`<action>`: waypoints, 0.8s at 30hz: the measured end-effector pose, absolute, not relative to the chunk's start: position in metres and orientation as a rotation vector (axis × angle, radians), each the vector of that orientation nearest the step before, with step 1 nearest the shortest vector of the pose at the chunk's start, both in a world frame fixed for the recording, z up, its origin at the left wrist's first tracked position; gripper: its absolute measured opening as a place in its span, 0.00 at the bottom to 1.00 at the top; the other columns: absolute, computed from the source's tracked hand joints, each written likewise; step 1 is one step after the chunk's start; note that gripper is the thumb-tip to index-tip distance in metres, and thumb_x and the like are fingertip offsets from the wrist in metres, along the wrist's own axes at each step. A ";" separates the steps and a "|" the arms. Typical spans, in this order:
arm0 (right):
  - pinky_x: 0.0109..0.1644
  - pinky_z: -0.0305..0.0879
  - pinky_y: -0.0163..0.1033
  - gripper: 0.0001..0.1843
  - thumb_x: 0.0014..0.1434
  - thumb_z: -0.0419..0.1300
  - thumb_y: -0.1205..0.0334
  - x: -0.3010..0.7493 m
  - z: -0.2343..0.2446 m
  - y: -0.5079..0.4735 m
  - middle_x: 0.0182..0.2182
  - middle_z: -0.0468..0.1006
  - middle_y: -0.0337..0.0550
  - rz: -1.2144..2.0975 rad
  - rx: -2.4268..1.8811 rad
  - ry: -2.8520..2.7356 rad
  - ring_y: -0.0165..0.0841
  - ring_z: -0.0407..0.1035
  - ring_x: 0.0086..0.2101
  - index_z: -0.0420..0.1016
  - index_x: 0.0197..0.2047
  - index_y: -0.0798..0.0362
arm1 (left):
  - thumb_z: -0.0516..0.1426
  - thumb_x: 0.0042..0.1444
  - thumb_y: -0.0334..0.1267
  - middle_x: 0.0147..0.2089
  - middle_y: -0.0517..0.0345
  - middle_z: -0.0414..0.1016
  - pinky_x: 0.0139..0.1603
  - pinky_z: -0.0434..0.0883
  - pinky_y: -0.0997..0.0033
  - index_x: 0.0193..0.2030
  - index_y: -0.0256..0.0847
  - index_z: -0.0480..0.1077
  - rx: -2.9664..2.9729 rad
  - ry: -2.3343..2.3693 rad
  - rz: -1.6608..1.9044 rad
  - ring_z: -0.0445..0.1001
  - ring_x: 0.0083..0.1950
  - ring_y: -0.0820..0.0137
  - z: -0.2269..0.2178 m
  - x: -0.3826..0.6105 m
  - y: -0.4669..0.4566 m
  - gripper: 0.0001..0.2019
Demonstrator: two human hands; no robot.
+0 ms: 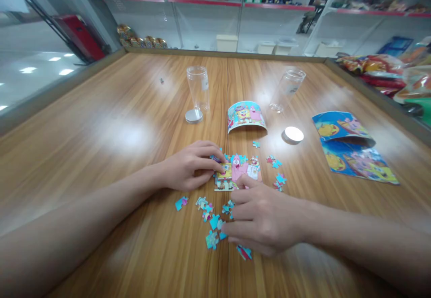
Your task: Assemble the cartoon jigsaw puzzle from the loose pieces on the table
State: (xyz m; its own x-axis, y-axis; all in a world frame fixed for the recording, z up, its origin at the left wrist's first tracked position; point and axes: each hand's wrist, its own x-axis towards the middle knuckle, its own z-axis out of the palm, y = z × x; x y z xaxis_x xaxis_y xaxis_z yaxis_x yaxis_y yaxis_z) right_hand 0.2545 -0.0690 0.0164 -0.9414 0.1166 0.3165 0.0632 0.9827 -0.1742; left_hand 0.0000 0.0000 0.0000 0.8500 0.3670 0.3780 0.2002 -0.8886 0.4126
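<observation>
A small, partly joined cartoon jigsaw [240, 168] lies on the wooden table [117, 132] in front of me. My left hand [188, 165] rests at its left edge, fingers curled and pinching a piece against the puzzle. My right hand [262, 219] lies flat below it, fingers stretched out, index fingertip pressing on the puzzle's lower edge. Several loose blue pieces [210, 212] are scattered under and left of my right hand, with more pieces [276, 172] to the puzzle's right.
Behind the puzzle stand a clear upright jar [198, 88] with its silver lid [194, 116], a curled picture sheet [245, 115], a tipped clear jar [288, 89] and a white lid [293, 134]. Two picture sheets [350, 147] lie right. Snack bags [380, 71] line the right edge.
</observation>
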 end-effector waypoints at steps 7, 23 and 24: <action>0.39 0.47 0.45 0.11 0.65 0.56 0.61 0.256 0.015 -0.068 0.23 0.73 0.37 0.304 -0.111 -2.799 0.33 0.60 0.29 0.74 0.31 0.52 | 0.56 0.56 0.27 0.52 0.48 0.76 0.60 0.71 0.51 0.50 0.43 0.75 2.670 0.425 0.650 0.73 0.55 0.60 0.000 0.000 0.000 0.17; 0.40 0.48 0.47 0.13 0.63 0.55 0.60 0.258 0.011 -0.068 0.27 0.75 0.40 0.394 -0.011 -2.836 0.34 0.61 0.31 0.70 0.27 0.53 | 0.55 0.57 0.26 0.52 0.48 0.76 0.59 0.70 0.52 0.50 0.43 0.75 2.667 0.435 0.634 0.72 0.55 0.60 0.000 0.000 0.000 0.16; 0.40 0.48 0.47 0.12 0.63 0.55 0.60 0.258 0.010 -0.069 0.27 0.75 0.41 0.394 -0.006 -2.834 0.34 0.60 0.30 0.69 0.27 0.53 | 0.55 0.57 0.26 0.52 0.48 0.76 0.59 0.70 0.52 0.51 0.43 0.75 2.666 0.432 0.633 0.72 0.55 0.60 0.000 0.000 0.000 0.17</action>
